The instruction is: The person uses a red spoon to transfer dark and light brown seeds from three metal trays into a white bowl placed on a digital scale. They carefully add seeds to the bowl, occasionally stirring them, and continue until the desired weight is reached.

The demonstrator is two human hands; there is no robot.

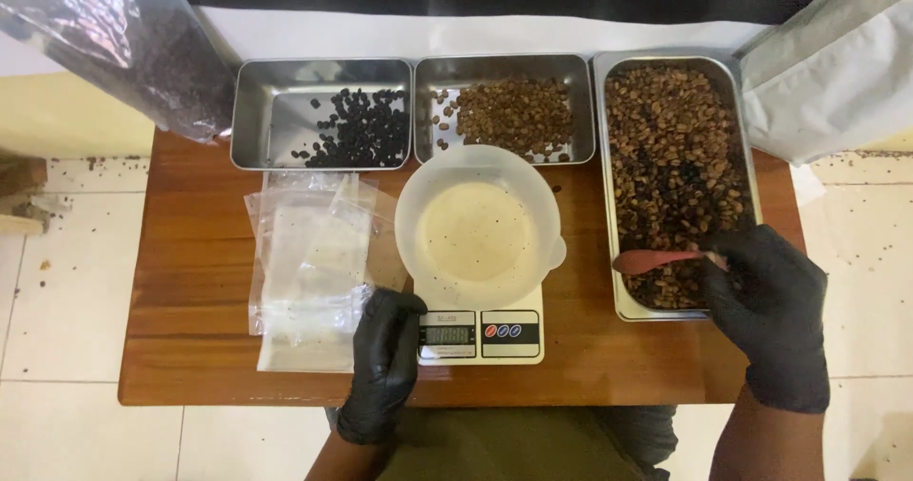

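- Far left, at ten o'clock, a dark bag of beans [143, 53] leans in over the wooden table [190, 281].
- Next along, a small steel tray [257, 110] holds a scatter of near-black beans [361, 129]; below it, at nine o'clock, a loose heap of clear plastic bags [309, 262] lies on the wood.
- Left hand [385, 357], black-gloved, sits at seven o'clock of the scale, fingers curled loosely, fingertips touching the left edge of the digital scale [480, 334] right by its display. It grips nothing.
- Centre stage: a white plastic bowl [478, 224] stands on the scale, almost bare inside, just specks.
- Behind it at twelve o'clock, the middle tray [571, 110] carries lighter brown beans [514, 115].
- Right now, the long tray [747, 172] is packed with mixed brown and dark beans [675, 158].
- Right hand [766, 305], gloved too, is closed round a red scoop [656, 261] at five o'clock of that tray, the scoop's bowl just over the beans.
- At two o'clock, a pale bag [837, 72] juts in.
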